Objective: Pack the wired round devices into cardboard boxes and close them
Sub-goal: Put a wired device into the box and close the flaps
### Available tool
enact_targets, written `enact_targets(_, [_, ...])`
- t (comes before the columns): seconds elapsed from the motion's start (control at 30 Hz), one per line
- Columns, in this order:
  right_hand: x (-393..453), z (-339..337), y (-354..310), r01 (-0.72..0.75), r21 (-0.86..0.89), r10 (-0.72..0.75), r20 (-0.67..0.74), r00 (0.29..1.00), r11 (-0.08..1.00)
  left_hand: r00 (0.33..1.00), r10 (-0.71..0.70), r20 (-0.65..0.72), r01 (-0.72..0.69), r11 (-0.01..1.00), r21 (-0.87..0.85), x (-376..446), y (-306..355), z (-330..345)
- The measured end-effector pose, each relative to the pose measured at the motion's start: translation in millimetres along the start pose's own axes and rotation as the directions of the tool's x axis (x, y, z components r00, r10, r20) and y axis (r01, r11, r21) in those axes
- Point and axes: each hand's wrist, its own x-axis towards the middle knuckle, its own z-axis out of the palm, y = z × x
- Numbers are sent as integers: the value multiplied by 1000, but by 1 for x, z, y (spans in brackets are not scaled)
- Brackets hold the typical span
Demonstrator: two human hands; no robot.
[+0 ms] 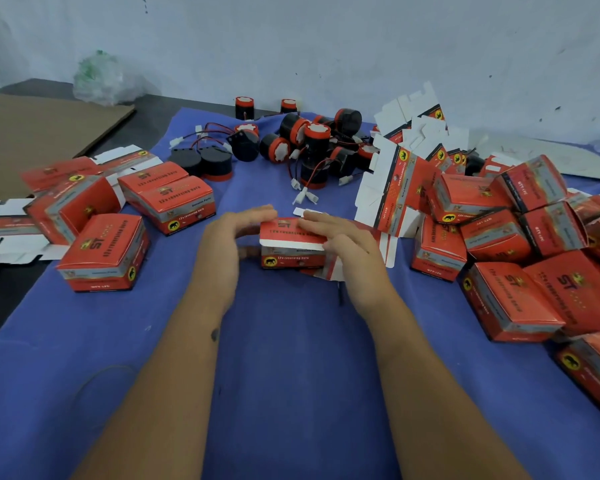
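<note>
While both hands work one carton at frame centre, notes follow;

Box in hand: small red cardboard box (293, 242) on the blue cloth (291, 358), centre; lid flap down over the top but white tuck edge showing, not yet seated; a side flap sticks out at 4 o'clock of it

Left hand: left hand (224, 249) at 9 o'clock of the box; fingers fairly straight, reaching over the top edge and touching it; thumb side hidden, no clear curl round the carton

Right hand: right hand (343, 244) at 3 o'clock of the box; fingers flat, pressing the lid down; not gripping

Devices: heap of wired round devices (305, 147) at 12 o'clock, black bodies with red caps, thin red/black leads ending in white plugs; whether one is inside the box cannot be told

Closed boxes: stack of packed boxes (520, 237) at 3 o'clock; looser group (104, 252) at 9 o'clock

Flat blanks: unfolded cartons (400, 174) leaning at 1 o'clock

Handling, judged: thin card, light, creases and dents easily; glossy print likely a bit slippery; steady by the side walls, push the lid near its front edge so the tuck slides in; device looks rigid, heavier than the box; take it by the body, not the leads; wires can snag a flap
</note>
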Motion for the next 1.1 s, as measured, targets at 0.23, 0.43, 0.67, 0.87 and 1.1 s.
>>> enact_targets(0.23, [4, -7, 4, 138, -469, -103, 100, 990, 872, 934, 241, 265, -350, 771, 532, -12, -7, -16])
enact_targets(0.43, [5, -4, 2, 273, -613, -255, 119, 959, 741, 948, 208, 240, -299, 840, 453, -9, -7, -15])
enact_targets(0.67, [3, -2, -4, 205, -575, -241, 13, 970, 792, 953, 174, 248, -242, 929, 280, -7, -3, -14])
enact_targets(0.87, [1, 2, -8, 135, -471, -186, -63, 981, 872, 958, 200, 204, -229, 965, 129, -6, -4, -12])
enact_targets(1.1, [3, 2, -4, 90, -289, -115, -70, 991, 953, 972, 188, 144, -200, 977, 77, -11, -4, -6])
